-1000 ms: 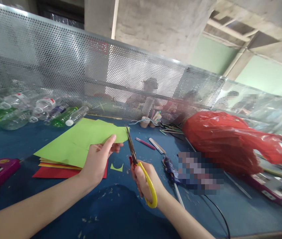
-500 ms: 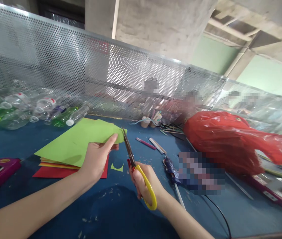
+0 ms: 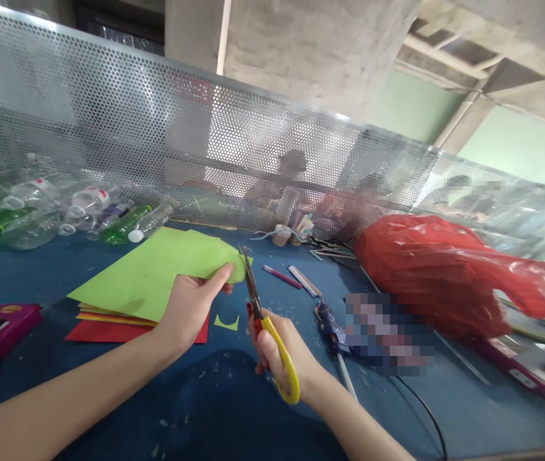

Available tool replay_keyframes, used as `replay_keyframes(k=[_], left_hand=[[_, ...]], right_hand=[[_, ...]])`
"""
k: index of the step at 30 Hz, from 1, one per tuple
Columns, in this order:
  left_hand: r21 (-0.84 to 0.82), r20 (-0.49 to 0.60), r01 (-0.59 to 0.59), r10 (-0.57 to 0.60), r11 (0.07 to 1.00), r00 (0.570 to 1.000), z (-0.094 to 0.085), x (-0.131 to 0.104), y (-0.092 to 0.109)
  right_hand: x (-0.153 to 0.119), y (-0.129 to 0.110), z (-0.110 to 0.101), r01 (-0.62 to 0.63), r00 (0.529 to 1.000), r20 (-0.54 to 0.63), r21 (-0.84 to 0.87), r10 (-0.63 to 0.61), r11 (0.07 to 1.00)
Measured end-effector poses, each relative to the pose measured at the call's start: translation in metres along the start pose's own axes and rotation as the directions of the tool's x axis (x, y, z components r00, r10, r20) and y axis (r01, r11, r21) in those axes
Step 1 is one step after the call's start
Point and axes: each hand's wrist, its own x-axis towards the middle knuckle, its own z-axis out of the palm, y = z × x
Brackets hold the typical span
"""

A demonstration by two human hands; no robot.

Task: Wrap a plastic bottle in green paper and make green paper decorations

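My left hand (image 3: 193,304) pinches the corner of a light green paper (image 3: 142,272), thumb on top. My right hand (image 3: 282,352) is closed round the handles of yellow-and-red scissors (image 3: 287,368). Their blades point away from me and meet the paper's right edge, just beside my left thumb. Beneath the green paper lie orange and yellow sheets and a red sheet (image 3: 109,331). A small curved green scrap (image 3: 227,323) rests on the blue table (image 3: 214,397) between my hands.
Plastic bottles (image 3: 84,208) line the back left. A red plastic bag (image 3: 426,275) and a dark blue glue gun (image 3: 330,326) with a cord are at the right. Pens (image 3: 282,276) lie behind the scissors. A perforated metal screen (image 3: 180,128) stands behind, people beyond it.
My left thumb has shifted slightly to the right along the paper. The scissor blades have closed somewhat, and a small cut piece now stands out right of them.
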Motion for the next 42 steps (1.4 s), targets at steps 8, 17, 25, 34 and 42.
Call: replay_keyframes(k=[8, 17, 25, 34, 42], left_hand=[[-0.022, -0.007, 0.029, -0.029, 0.999, 1.000, 0.001, 0.001, -0.002], [-0.028, -0.003, 0.043, -0.043, 0.999, 0.999, -0.001, 0.002, -0.001], [-0.035, 0.030, 0.008, -0.007, 0.999, 1.000, -0.003, 0.006, -0.007], [-0.054, 0.045, 0.009, -0.006, 0.999, 0.999, -0.002, 0.006, -0.001], [-0.113, 0.096, -0.047, 0.058, 0.992, 0.994, -0.006, 0.012, -0.006]], right_hand=[[0.000, 0.002, 0.001, -0.008, 1.000, -0.016, -0.007, 0.008, 1.000], [0.001, -0.001, 0.001, -0.019, 0.996, -0.086, -0.118, 0.009, 0.993], [0.002, -0.006, -0.001, -0.022, 0.995, -0.104, -0.146, 0.007, 0.989], [0.000, -0.008, 0.000, -0.052, 0.994, -0.108, -0.154, 0.035, 0.987], [0.002, -0.008, -0.002, -0.055, 0.993, -0.112, -0.197, 0.033, 0.979]])
